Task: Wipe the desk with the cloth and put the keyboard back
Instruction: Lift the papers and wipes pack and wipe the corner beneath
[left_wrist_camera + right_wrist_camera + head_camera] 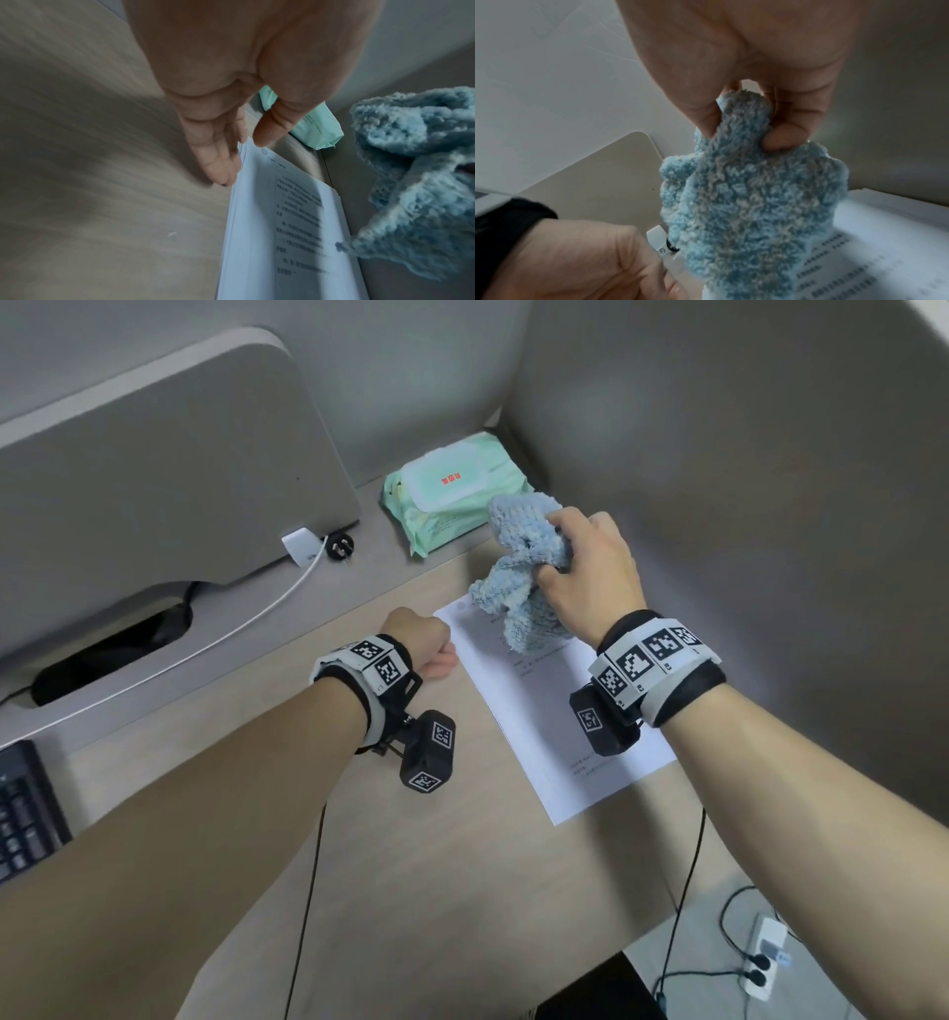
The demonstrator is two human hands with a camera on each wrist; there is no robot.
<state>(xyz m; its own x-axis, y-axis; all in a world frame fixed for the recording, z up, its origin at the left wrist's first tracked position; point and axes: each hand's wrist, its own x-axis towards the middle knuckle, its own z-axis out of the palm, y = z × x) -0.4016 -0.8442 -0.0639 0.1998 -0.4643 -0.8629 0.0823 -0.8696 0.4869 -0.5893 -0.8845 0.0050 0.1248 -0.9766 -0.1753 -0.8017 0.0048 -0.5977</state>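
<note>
I had my right hand [590, 572] clamped on the fluffy pale-blue knitted cloth [524, 577], fingers and thumb curled round its bunched top, so that it hung in the air over the far end of the white stack of printed paper [544, 726]. The print on the sheets was too blurred to read. My left hand [418, 639] sat at the stack's left far corner; in the left wrist view its fingers [218, 162] lay fairly straight against the paper's edge, thumb hovering just above the corner, gripping nothing I could make out. The light wood-grain desk [436, 839] lay bare in front of the stack and to its left, towards me. The black keyboard [25, 814] was at the desk's far left edge, only partly in view. A mint-green soft pack of wet wipes [452, 505] with a white flip lid and small red characters lay in the back corner, beside the grey monitor stand [154, 469].
</note>
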